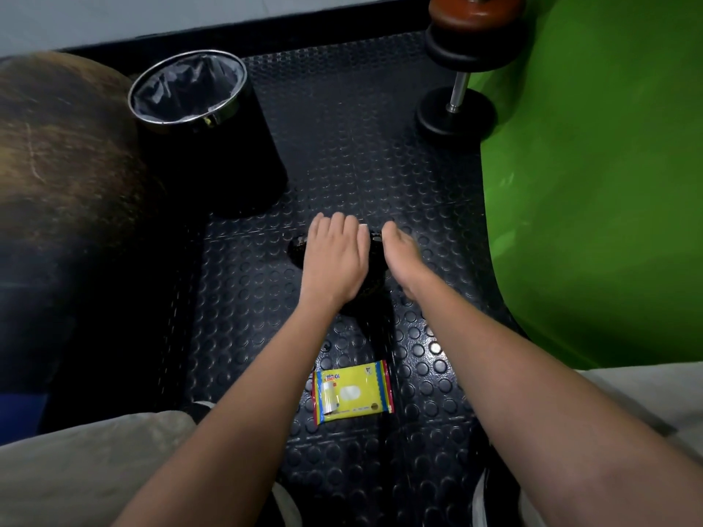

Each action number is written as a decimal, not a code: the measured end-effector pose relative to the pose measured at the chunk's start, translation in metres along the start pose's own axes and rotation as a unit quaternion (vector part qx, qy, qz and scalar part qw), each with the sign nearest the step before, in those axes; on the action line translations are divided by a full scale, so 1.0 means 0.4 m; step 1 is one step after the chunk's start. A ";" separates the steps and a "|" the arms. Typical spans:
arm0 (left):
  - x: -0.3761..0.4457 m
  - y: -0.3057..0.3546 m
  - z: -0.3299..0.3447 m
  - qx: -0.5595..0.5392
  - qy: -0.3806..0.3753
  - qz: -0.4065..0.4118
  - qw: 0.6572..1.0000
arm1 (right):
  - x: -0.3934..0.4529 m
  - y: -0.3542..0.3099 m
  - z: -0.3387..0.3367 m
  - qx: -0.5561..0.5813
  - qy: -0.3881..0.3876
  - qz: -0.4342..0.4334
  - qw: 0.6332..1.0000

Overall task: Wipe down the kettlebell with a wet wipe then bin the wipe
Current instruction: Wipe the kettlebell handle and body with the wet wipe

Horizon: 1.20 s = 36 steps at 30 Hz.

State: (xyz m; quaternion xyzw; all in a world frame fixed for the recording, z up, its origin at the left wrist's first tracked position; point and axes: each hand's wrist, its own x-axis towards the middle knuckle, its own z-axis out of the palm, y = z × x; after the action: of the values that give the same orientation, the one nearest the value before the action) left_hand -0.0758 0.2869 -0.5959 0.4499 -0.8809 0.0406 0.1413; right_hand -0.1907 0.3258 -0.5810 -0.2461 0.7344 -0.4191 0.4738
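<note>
In the middle of the frame both hands lie on the black kettlebell, which stands on the studded rubber floor and is mostly hidden beneath them: the left hand is laid over its top with fingers curling down the far side, a sliver of white wet wipe showing at the fingertips, and the right hand is on its right side, though whether its fingers grip cannot be told. The yellow wipe packet lies flat on the floor below centre between the forearms, the lined black bin stands at upper left, and a dumbbell leans at upper right beside a green surface.
</note>
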 end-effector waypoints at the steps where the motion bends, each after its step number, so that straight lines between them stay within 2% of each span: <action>1: -0.016 -0.005 0.004 -0.020 0.017 -0.010 1.000 | -0.002 -0.001 0.001 -0.005 -0.003 0.000 1.000; 6: -0.061 -0.032 0.025 -0.079 0.054 -0.050 0.994 | -0.009 -0.010 0.000 -0.008 -0.014 0.004 1.000; 9: -0.073 -0.044 0.039 -0.123 0.075 -0.123 0.982 | -0.007 -0.009 0.003 -0.005 -0.017 -0.002 1.000; 12: -0.074 -0.057 0.057 -0.175 0.093 -0.201 0.959 | -0.005 -0.006 0.007 -0.013 -0.014 -0.008 1.000; 14: -0.069 -0.055 0.057 -0.242 0.103 -0.264 0.928 | -0.003 -0.006 0.006 -0.006 -0.008 -0.009 1.000; 16: -0.065 -0.063 0.070 -0.340 0.101 -0.356 0.864 | 0.003 -0.001 0.007 -0.001 -0.004 -0.006 1.000; 17: -0.062 -0.071 0.072 -0.405 0.081 -0.412 0.812 | 0.004 0.000 0.010 0.003 -0.001 0.002 1.000; 18: -0.058 -0.079 0.077 -0.476 0.050 -0.476 0.738 | 0.006 0.001 0.012 0.002 0.003 0.008 1.000; 19: -0.057 -0.087 0.084 -0.541 0.011 -0.535 0.648 | 0.007 0.004 0.013 -0.001 0.003 0.009 1.000; 20: -0.055 -0.097 0.092 -0.588 -0.015 -0.569 0.575 | 0.007 0.005 0.013 -0.002 0.002 0.007 1.000; 21: -0.052 -0.103 0.089 -0.615 -0.024 -0.582 0.531 | 0.005 0.003 0.012 0.001 0.000 0.005 1.000; 25: -0.023 -0.101 0.072 -0.673 -0.010 -0.590 0.445 | -0.006 -0.010 0.007 0.014 0.003 0.003 1.000; 27: -0.015 -0.079 0.053 -0.654 0.011 -0.605 0.453 | -0.007 -0.011 0.004 0.022 -0.004 0.003 1.000; 30: -0.013 -0.052 0.055 -0.608 0.046 -0.600 0.518 | -0.010 -0.010 -0.002 0.018 -0.008 0.012 1.000; 33: -0.008 -0.018 0.050 -0.540 0.107 -0.552 0.626 | -0.011 -0.009 -0.007 0.016 0.001 0.018 1.000; 36: -0.009 0.003 0.049 -0.454 0.120 -0.476 0.744 | -0.015 -0.011 -0.003 0.015 -0.001 0.020 1.000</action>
State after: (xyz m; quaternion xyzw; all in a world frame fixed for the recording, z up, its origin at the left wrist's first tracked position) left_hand -0.0789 0.2865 -0.6157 0.6851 -0.4424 -0.3828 0.4341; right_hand -0.1893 0.3284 -0.5739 -0.2251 0.7322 -0.4199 0.4867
